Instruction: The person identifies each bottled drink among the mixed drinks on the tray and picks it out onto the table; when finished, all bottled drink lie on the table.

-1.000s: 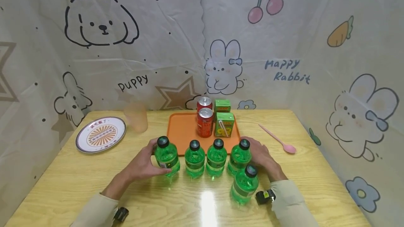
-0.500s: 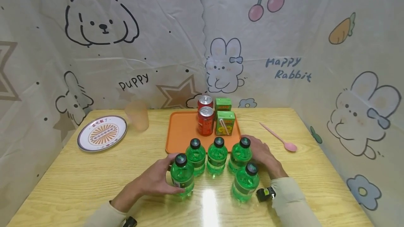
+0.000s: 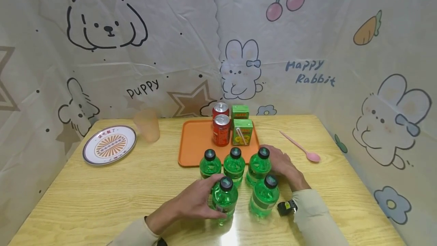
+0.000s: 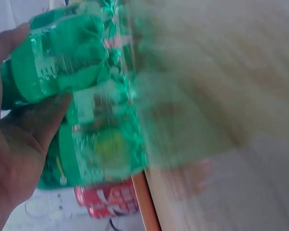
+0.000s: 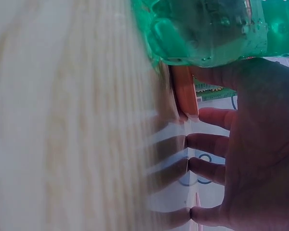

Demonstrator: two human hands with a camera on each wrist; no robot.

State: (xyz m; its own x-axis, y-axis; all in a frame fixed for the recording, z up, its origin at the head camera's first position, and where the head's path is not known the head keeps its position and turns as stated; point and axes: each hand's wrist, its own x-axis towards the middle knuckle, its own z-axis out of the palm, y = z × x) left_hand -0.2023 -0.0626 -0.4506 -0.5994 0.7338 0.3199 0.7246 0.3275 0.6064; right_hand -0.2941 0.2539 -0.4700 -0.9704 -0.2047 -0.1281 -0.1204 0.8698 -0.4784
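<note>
Green soda bottles with black caps stand in two rows. My left hand (image 3: pixel 196 200) holds the front-left bottle (image 3: pixel 225 199), thumb on its near side and fingers curled round the back; the left wrist view shows this bottle (image 4: pixel 62 57) in the grasp. Beside it is the front-right bottle (image 3: pixel 264 196). Behind them stand a left bottle (image 3: pixel 209 164), a middle bottle (image 3: pixel 234 165) and a right bottle (image 3: pixel 258 168). My right hand (image 3: pixel 280 162) is just right of that last bottle, nearly straight fingertips (image 5: pixel 207 215) at the tabletop by the tray corner, and it grips nothing.
Behind the bottles lies an orange tray (image 3: pixel 192 143) with red cans (image 3: pixel 221 134) and green juice boxes (image 3: pixel 242 136). A plate (image 3: pixel 109 145) and a translucent cup (image 3: pixel 148 126) are at the left. To the right is a pink spoon (image 3: pixel 300 147). Printed cloth hangs behind.
My left hand has brought its bottle rightward and toward me, from the left end of the back row to beside the front-right bottle. My right hand has stayed in place.
</note>
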